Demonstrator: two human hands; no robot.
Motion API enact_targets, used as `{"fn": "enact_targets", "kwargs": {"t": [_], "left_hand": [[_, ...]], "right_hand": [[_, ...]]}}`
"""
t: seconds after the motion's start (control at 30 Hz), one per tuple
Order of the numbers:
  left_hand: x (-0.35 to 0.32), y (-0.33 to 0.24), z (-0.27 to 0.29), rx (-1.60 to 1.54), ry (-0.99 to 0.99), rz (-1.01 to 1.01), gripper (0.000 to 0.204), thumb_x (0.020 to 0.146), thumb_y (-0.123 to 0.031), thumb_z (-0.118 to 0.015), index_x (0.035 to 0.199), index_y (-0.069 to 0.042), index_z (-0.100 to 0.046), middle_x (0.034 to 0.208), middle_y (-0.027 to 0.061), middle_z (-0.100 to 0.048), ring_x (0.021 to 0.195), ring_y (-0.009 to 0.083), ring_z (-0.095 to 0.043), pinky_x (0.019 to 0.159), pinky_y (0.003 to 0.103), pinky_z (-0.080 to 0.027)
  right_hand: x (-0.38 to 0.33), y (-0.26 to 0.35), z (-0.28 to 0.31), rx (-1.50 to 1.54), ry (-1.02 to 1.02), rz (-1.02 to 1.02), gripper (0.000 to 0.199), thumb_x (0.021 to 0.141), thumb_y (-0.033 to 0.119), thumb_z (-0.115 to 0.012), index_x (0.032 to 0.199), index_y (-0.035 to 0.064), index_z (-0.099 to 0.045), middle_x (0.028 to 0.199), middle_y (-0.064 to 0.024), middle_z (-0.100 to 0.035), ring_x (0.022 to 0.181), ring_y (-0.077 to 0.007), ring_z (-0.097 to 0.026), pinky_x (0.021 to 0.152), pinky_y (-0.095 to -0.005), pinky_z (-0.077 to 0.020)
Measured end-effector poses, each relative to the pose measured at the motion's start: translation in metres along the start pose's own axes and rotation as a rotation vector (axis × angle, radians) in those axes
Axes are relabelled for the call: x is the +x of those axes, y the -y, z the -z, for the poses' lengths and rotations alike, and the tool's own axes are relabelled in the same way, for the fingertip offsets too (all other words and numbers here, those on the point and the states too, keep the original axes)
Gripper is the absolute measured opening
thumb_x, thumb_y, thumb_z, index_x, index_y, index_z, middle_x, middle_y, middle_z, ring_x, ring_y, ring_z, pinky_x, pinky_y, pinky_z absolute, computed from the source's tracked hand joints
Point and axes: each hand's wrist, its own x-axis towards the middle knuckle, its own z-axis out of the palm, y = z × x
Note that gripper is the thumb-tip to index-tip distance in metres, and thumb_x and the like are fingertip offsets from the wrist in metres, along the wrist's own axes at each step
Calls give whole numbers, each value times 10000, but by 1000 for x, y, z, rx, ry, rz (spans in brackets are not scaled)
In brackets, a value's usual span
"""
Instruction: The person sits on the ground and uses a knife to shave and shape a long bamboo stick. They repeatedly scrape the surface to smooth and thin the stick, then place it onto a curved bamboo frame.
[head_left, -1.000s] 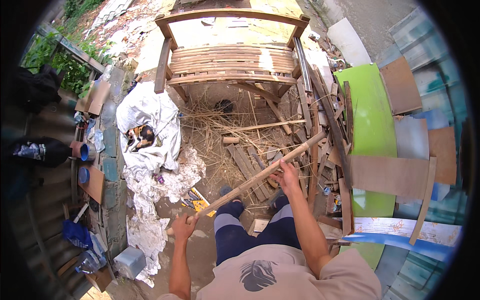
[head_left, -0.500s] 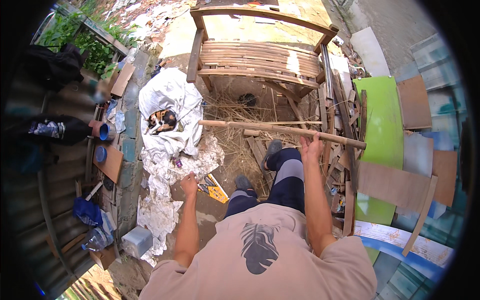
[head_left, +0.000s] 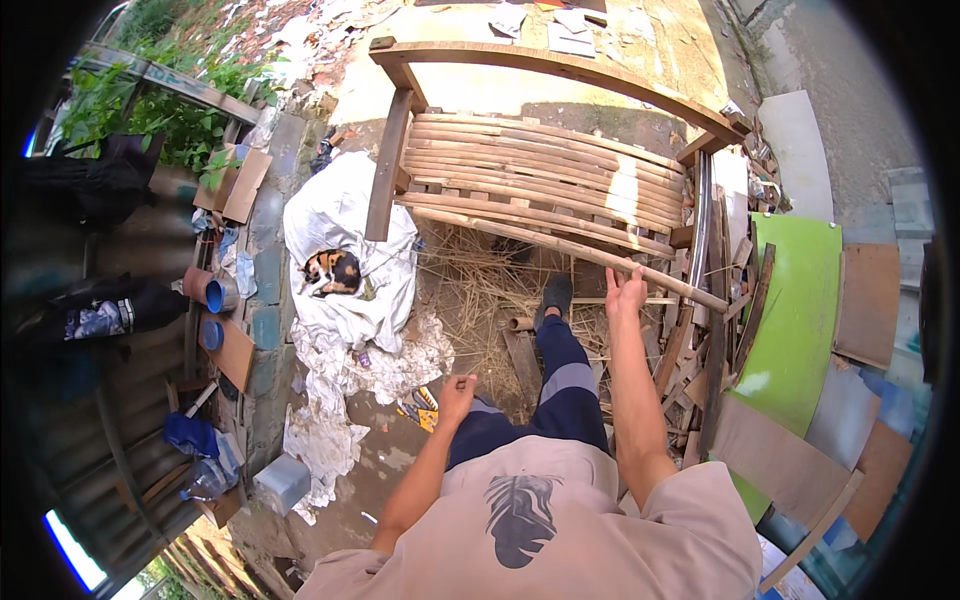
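Note:
A long bamboo pole (head_left: 560, 248) slants along the front of a wooden bench (head_left: 520, 190) seated with bamboo slats. My right hand (head_left: 627, 293) grips the pole near its right end, from below. The pole's left end lies at the front left of the bench seat, by the armrest post. In front of my lap, my left hand (head_left: 456, 398) is closed, its fingertips pressed together; whatever it may pinch is too small to make out. Just left of that hand a yellow-handled saw (head_left: 424, 410) lies on the ground, partly hidden by the hand.
A calico cat (head_left: 332, 272) curls on a white cloth (head_left: 370, 215) at the left. Straw (head_left: 475, 270) litters the ground below the bench. Scrap wood and a green panel (head_left: 795, 320) lie at the right. A low block wall (head_left: 267, 250) runs along the left.
The pole has moved forward, its left end now at the bench seat. My left hand has shifted right, to beside my leg. I have stepped nearer the bench, and the view has shifted.

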Motion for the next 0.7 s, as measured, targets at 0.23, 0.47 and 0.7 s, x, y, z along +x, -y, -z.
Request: {"fn": "enact_targets", "kwargs": {"t": [0.23, 0.47, 0.7], "left_hand": [[123, -103, -34, 63, -125, -61, 565, 900, -413, -656, 1248, 24, -569, 1167, 229, -642, 1033, 323, -649, 920, 401, -495], [287, -206, -55, 338, -258, -322, 896, 875, -531, -641, 1510, -22, -266, 1530, 320, -243, 1436, 435, -235, 1174, 484, -219], [386, -236, -84, 792, -289, -397, 871, 901, -668, -487, 1565, -167, -229, 1583, 325, -82, 1465, 503, -70, 1185, 556, -118]], "right_hand": [[140, -50, -21, -45, -48, -145, 474, 1043, 298, -474, 1433, 83, -312, 1417, -155, -432, 1316, -388, -432, 993, -577, -489], [211, -102, -24, -68, -3, -257, 483, 1046, 271, -462, 1425, 26, -291, 1452, -191, -357, 1361, -421, -362, 1024, -594, -480], [221, -97, -41, -405, 30, -337, 494, 1073, 223, -339, 1411, -122, -235, 1423, -289, -392, 1203, -391, -553, 916, -459, -589]]}}
